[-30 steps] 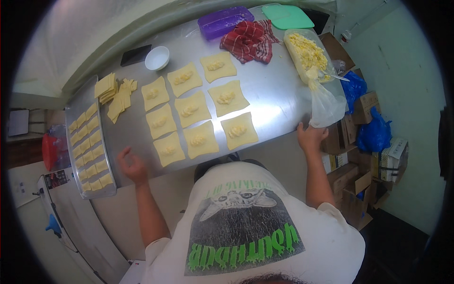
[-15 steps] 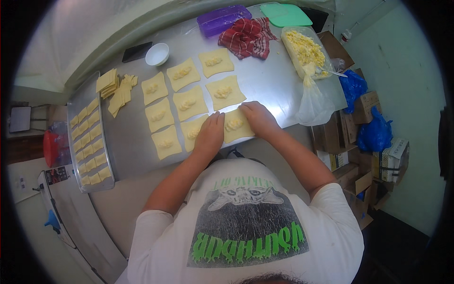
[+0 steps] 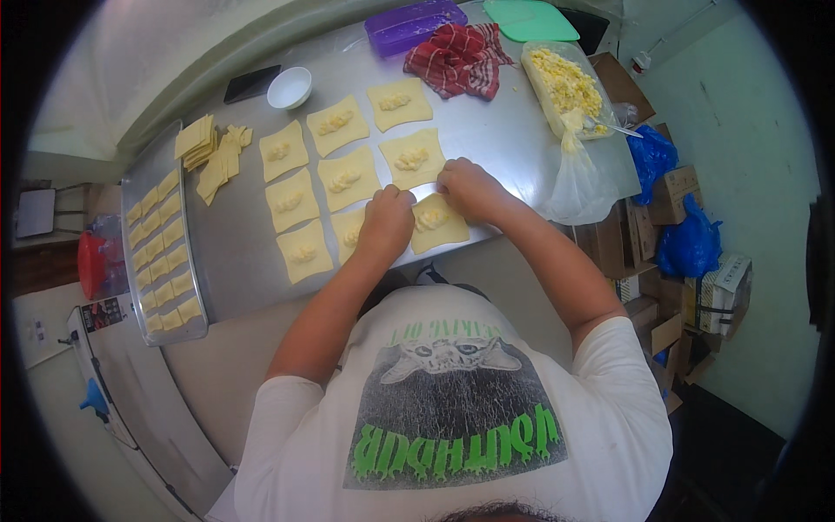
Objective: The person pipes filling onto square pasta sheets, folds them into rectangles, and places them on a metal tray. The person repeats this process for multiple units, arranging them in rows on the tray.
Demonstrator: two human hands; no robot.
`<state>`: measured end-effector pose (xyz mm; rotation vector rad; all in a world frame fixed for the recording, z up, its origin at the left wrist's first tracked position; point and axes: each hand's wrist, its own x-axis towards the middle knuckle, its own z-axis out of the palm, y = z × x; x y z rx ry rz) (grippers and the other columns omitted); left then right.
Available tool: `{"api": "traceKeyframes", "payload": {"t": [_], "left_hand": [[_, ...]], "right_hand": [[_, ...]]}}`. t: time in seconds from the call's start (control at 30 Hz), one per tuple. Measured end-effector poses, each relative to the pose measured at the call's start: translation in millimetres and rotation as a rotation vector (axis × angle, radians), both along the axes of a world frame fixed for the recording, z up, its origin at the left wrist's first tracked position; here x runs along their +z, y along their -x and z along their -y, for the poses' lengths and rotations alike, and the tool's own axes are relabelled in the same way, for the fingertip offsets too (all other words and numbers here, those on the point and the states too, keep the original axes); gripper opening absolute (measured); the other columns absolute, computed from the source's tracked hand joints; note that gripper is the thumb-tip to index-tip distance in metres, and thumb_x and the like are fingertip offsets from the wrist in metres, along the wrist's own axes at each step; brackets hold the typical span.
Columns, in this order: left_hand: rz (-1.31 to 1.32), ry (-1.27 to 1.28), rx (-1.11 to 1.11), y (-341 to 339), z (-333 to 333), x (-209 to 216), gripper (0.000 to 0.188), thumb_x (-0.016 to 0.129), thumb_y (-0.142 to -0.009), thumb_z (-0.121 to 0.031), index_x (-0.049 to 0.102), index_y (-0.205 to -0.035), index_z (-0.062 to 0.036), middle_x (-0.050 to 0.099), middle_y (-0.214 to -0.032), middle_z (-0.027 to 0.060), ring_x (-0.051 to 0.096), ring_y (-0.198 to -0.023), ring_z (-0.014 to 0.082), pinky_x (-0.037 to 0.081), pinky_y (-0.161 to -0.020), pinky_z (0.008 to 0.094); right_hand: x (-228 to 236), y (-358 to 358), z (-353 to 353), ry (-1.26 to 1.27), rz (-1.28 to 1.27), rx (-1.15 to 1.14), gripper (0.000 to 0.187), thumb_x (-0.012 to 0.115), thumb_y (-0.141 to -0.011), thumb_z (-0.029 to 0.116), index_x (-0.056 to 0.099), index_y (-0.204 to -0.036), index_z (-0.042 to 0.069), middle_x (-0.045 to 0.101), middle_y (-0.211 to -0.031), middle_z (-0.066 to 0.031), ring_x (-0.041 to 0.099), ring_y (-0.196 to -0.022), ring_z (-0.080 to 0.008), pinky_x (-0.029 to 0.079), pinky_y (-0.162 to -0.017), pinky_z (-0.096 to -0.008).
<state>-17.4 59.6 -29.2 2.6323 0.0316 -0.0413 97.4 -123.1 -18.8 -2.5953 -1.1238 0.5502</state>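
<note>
hands (image 3: 426, 209) close together, palms down, fingers curled

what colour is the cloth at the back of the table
Red with dark checked stripes: the crumpled cloth, seen in the head view.

both hands (image 3: 426, 209) touching filled dough square (image 3: 439, 224) on steel table (image 3: 235, 252).

We count eight filled dough squares (image 3: 343, 181) laid out on the worktop (image 3: 487, 122), with one white bowl (image 3: 290, 87) behind them. We also see one tray (image 3: 165, 326) of folded pastries, one red checked cloth (image 3: 459, 59), one purple lidded container (image 3: 413, 23) and one green lid (image 3: 529, 19).
</note>
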Motion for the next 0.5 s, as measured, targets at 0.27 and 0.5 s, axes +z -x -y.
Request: {"api": "traceKeyframes", "payload": {"t": [0.27,0.5], "left_hand": [[0.121,0.150,-0.193,16,-12,9,0.017,0.062,-0.088,-0.003,0.071,-0.102,-0.0037,0.065,-0.100,0.0144,0.061,-0.098,0.0348,0.050,-0.084,0.0463],[0.302,0.087,-0.326,46,-7,1,0.020,0.064,-0.085,-0.006,0.069,-0.104,-0.0056,0.064,-0.099,0.0095,0.062,-0.096,0.0301,0.049,-0.085,0.0415]], "right_hand": [[10,15,23,-0.158,-0.011,0.156,0.020,0.061,-0.090,0.007,0.072,-0.107,0.007,0.069,-0.108,-0.0120,0.065,-0.108,-0.0320,0.053,-0.094,-0.0420],[-2,55,53,-0.473,0.230,0.281,0.021,0.062,-0.084,0.008,0.068,-0.104,0.004,0.066,-0.100,-0.0093,0.065,-0.097,-0.0290,0.053,-0.089,-0.0407]]}}
